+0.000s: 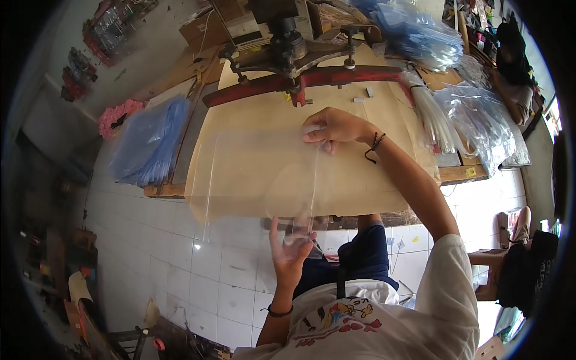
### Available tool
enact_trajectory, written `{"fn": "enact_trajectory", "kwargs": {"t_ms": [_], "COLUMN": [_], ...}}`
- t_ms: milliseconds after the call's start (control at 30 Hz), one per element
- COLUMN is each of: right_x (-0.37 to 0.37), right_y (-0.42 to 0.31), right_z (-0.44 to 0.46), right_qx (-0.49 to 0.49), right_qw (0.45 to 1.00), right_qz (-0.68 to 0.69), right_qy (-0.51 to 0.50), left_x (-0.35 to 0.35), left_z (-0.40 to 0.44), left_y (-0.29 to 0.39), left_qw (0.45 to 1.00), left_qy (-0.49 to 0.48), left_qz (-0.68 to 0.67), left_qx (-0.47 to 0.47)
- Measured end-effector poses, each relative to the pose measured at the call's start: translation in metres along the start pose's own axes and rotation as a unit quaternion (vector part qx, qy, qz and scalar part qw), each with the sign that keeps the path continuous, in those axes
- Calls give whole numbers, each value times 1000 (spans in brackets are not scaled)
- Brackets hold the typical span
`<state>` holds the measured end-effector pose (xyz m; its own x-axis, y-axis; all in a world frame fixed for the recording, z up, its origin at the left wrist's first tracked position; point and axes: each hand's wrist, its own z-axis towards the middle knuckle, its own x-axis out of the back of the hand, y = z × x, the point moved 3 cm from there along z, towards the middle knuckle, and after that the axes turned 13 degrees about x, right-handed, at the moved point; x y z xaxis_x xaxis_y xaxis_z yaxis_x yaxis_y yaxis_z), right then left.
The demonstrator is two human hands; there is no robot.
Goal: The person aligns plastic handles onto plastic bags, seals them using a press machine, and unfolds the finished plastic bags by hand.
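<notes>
A clear plastic sheet [252, 162] spreads over the tan paper-covered table top and hangs past its front edge. Its kind, single sheet or flat bag, I cannot make out. My right hand [339, 127] pinches its upper right corner between thumb and fingers, above the table. Below the table's front edge, my left hand [290, 252] grips the lower right part of the film. Some of its fingers show blurred through the plastic, and its index finger points upward.
A press with a red curved bar [354, 74] stands over the table's far side. Small metal blocks [369, 92] lie near it. Bluish plastic sheets [150, 141] are stacked at left; clear strips [432, 114] and plastic bags [480, 126] lie at right. Another person [513, 72] is at far right.
</notes>
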<state>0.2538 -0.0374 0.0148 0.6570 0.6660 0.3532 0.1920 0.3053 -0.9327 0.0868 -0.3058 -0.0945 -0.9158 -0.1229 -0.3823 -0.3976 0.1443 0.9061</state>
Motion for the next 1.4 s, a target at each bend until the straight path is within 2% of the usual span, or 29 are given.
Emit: {"fn": "enact_trajectory", "kwargs": {"t_ms": [100, 200, 233, 333, 433, 500, 600, 733, 833, 933, 1033, 1133, 1233, 1400], "right_x": [-1, -3, -1, 3, 8, 7, 13, 13, 21, 27, 29, 31, 34, 40], "right_y": [-3, -8, -11, 4, 15, 15, 9, 13, 12, 16, 16, 16, 11, 15], "right_z": [10, 15, 17, 18, 24, 21, 16, 20, 16, 16, 17, 18, 13, 12], "right_qx": [0, -9, -12, -5, 9, -24, -33, -12, -10, 6, -17, -8, -8, -17], "right_qw": [999, 995, 993, 999, 997, 994, 986, 981, 983, 983, 983, 980, 982, 972], "right_qz": [-34, -91, -115, -38, -19, 0, 23, 28, -3, -24, -46, -9, -24, -62], "right_qy": [-30, -39, -36, 28, 78, 111, 161, 193, 184, 179, 178, 199, 187, 224], "left_x": [-2, 0, -1, 1, 8, 7, 19, 31, 35, 41, 42, 42, 39, 34], "left_z": [-10, -11, -8, 4, 27, 40, 73, 102, 108, 107, 115, 118, 115, 123], "left_y": [-3, -3, 2, 22, 60, 90, 124, 143, 147, 144, 141, 149, 152, 145], "left_qw": [996, 992, 995, 999, 992, 982, 970, 969, 976, 993, 997, 997, 995, 996], "left_qy": [52, 46, 41, 40, 77, 105, 68, 65, 42, -20, 11, 29, 18, 20], "left_qz": [-51, -86, -69, -20, 48, 107, 173, 185, 189, 115, 50, 53, 86, 79], "left_qx": [45, 76, 51, -24, -88, -116, -155, -149, -101, -35, -60, -53, -50, -23]}}
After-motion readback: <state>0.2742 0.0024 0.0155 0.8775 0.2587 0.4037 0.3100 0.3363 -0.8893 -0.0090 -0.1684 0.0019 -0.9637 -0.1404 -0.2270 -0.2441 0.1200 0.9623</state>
